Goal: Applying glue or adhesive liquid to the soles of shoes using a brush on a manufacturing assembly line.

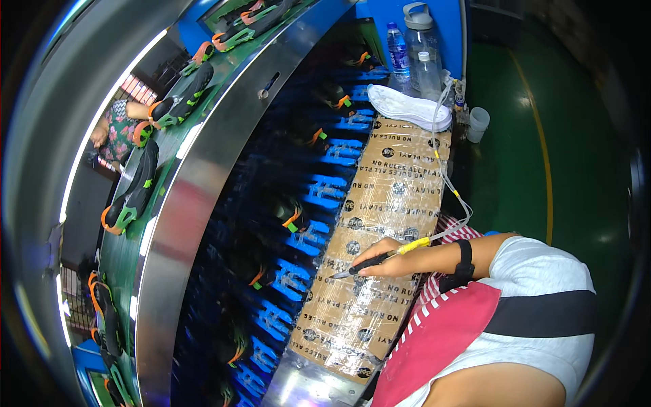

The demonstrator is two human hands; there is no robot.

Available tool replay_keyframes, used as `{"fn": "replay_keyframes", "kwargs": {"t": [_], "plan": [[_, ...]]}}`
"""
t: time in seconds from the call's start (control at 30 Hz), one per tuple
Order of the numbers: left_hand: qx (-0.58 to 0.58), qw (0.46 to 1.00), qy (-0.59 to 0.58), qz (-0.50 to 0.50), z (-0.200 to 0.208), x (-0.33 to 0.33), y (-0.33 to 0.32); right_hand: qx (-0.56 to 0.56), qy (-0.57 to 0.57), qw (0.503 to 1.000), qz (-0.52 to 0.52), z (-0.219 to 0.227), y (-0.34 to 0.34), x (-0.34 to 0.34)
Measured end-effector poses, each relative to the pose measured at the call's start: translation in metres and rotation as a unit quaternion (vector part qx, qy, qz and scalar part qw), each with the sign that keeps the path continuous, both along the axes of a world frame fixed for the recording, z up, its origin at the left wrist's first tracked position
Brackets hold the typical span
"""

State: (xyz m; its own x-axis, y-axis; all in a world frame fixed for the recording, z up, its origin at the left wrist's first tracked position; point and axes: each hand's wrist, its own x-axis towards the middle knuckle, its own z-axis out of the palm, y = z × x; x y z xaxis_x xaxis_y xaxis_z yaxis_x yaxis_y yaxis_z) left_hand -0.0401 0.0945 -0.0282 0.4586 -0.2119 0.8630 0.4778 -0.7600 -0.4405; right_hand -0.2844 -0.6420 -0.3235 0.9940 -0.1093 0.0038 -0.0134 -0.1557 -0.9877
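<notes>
Working remotely, I had the right hand [395,264] pinching a hosed black tool [370,262] over the taped counter [386,197]; slack hose [457,194] seemed wise. The left I couldn't see.

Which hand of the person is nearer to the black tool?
Right: the right hand is closed around the black tool, while the left hand is outside the picture.

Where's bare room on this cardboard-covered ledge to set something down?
In the picture, bare cardboard lies below the right hand and black tool, between blue holders and red apron, and above the hand up to the white soles. Soles and bottles crowd the far end; a thin tube follows the right edge.
</notes>
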Motion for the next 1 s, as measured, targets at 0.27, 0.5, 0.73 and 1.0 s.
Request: {"fn": "replay_keyframes", "kwargs": {"t": [0.27,0.5,0.73,1.0], "plan": [[-0.706,0.586,-0.083,-0.389,0.036,-0.051,-0.037,0.084,-0.053,0.995,0.017,0.002,-0.016,-0.011],[-0.829,0.357,-0.122,-0.413,0.001,-0.129,-0.123,0.117,-0.079,0.990,0.017,-0.001,-0.050,-0.024],[-0.849,0.332,-0.065,-0.407,-0.098,-0.273,-0.277,0.203,-0.023,0.978,-0.035,-0.009,-0.086,-0.034],[-0.935,0.251,0.073,-0.240,-0.221,-0.338,-0.456,0.221,-0.041,0.973,-0.042,-0.017,-0.090,-0.042]]}}
